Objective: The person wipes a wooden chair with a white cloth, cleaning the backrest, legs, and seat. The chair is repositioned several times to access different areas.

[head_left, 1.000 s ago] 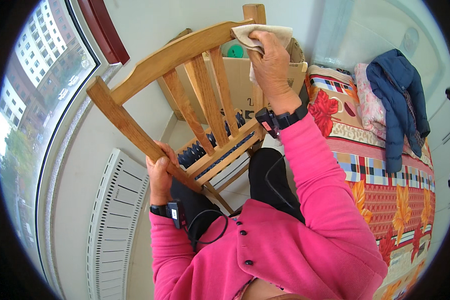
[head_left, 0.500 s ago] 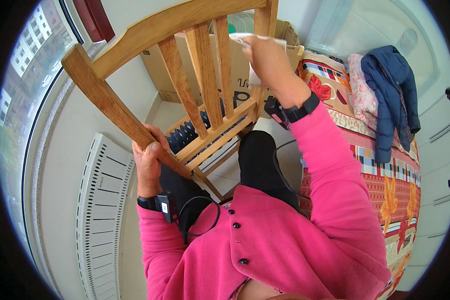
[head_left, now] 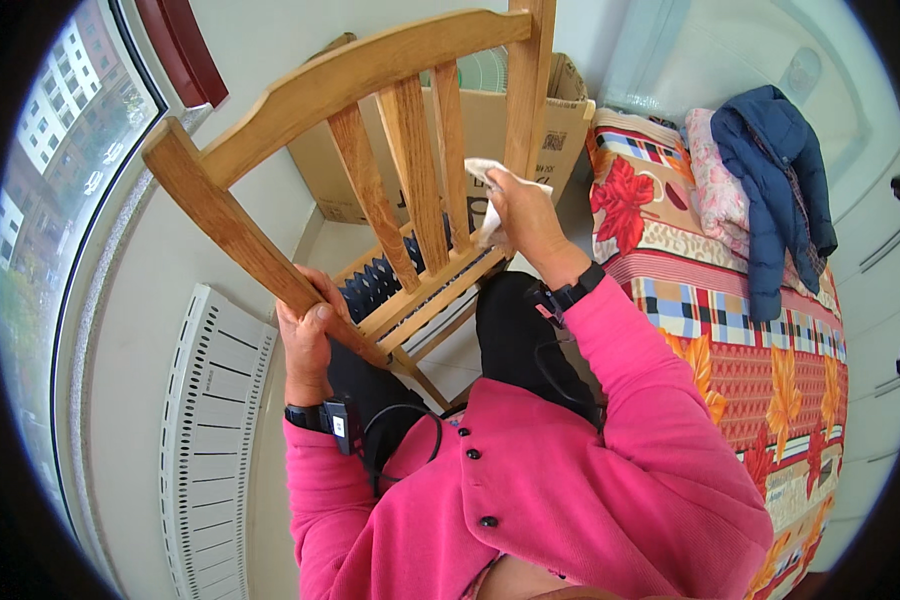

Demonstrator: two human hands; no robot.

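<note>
Gripping a wooden chair [head_left: 410,185] with one hand and a white cloth [head_left: 481,169] with the other

Dark printing shows on the cardboard box [head_left: 485,130] behind the chair, but the slats, a post and the right hand [head_left: 526,217] break it up; a small square code sits near the box's right end. On the black wrist device [head_left: 340,425] at the left is a small pale label, too tiny to make out.

Both arms, in pink sleeves [head_left: 638,345], come up from the lower edge. The left forearm stands nearly upright, its elbow bent close to the body. The right arm reaches forward and inward, its elbow held out to the side and the wrist bent over.

The left hand [head_left: 308,325] is wrapped around the lower part of the chair's left back post, thumb on the near side. The right hand is closed on the cloth, which it holds bunched at the lower part of the right back post; whether the cloth presses on the wood I cannot tell. The chair stands before the person's knees, its back nearest them, between a white radiator [head_left: 215,430] on the left and a patterned bed [head_left: 730,400] on the right.
</note>
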